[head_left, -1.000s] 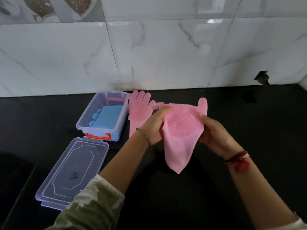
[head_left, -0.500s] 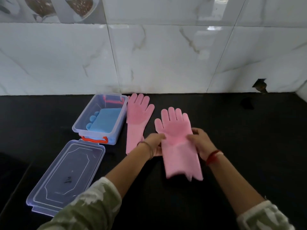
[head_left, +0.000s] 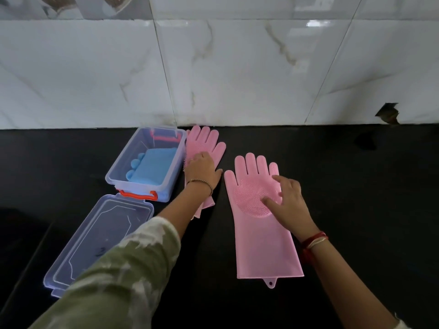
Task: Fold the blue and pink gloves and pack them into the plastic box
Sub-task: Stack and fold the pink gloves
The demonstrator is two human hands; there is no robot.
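Observation:
One pink glove [head_left: 257, 224] lies flat and unfolded on the black counter, fingers pointing toward the wall. My right hand [head_left: 286, 200] rests on its bristled palm with fingers spread. A second pink glove [head_left: 204, 143] lies beside the clear plastic box [head_left: 175, 150]. My left hand [head_left: 202, 170] lies flat on that glove's palm and covers its middle. Folded blue gloves [head_left: 152, 168] sit inside the box, with a few fingertips showing at the left.
The box's clear lid [head_left: 99, 238] lies on the black counter [head_left: 356, 186] in front of the box, near my left sleeve. A white marble-tiled wall [head_left: 237, 67] runs along the counter's back edge, with a chipped hole [head_left: 387, 113] at the right.
The pink glove I held up in both hands now lies flat on the counter. My left hand has left it and moved over onto the other pink glove by the box.

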